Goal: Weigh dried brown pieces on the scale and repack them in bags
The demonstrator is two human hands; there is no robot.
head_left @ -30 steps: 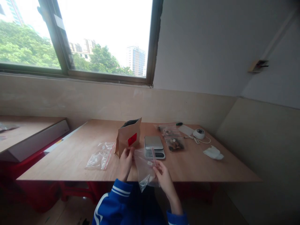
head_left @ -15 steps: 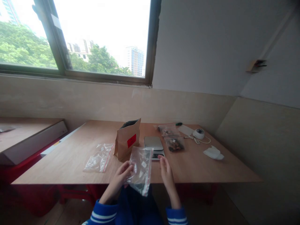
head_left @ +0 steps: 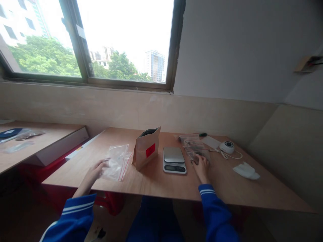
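At the left of the table, my left hand pinches the left edge of a clear zip bag with a red seal line. That bag lies over another clear bag, whose red line shows beside it. My right hand has its fingers curled over the nearest filled zip bag; the brown and dark pieces inside are mostly hidden by the hand. Between the hands stand an open brown paper pouch with a red label and a kitchen scale with a bare metal plate.
More filled zip bags lie behind my right hand. Farther right are a green-handled tool, a white card, a white dome camera with its cable, and crumpled white tissue. A second table stands left.
My left hand has carried the empty zip bag left and down onto the other one. The right hand has moved from near the scale onto the filled bag. The view has shifted left.
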